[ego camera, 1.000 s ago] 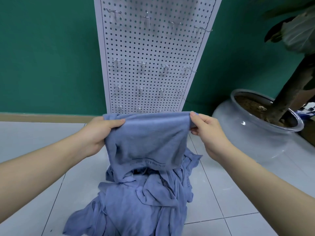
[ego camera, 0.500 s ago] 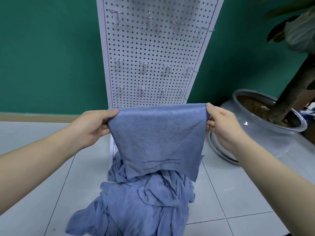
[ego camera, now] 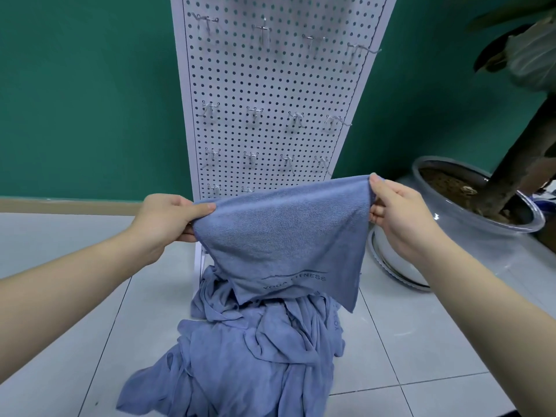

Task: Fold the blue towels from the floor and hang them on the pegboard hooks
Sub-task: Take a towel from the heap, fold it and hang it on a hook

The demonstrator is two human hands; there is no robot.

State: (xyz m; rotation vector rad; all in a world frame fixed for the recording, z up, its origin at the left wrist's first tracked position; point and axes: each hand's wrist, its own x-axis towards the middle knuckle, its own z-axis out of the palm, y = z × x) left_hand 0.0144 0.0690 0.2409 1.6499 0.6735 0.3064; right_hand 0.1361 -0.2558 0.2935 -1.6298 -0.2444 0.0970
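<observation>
Clearly soft and light: blue towel (ego camera: 282,239) at centre frame, draped limp between left hand (ego camera: 168,219) and right hand (ego camera: 397,215), each pinching a top corner. Likely to sag and slip if gripped mid-edge; best taken at the corners. Below, heap of towels (ego camera: 249,356) on floor (ego camera: 60,296); above, pegboard (ego camera: 270,85) with bare hooks (ego camera: 254,112).

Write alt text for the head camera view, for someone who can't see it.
Two bare hands, left hand and right hand, hold a blue towel stretched by its top corners above a pile of blue towels on the tiled floor. Behind stands a white pegboard with empty metal hooks.
</observation>
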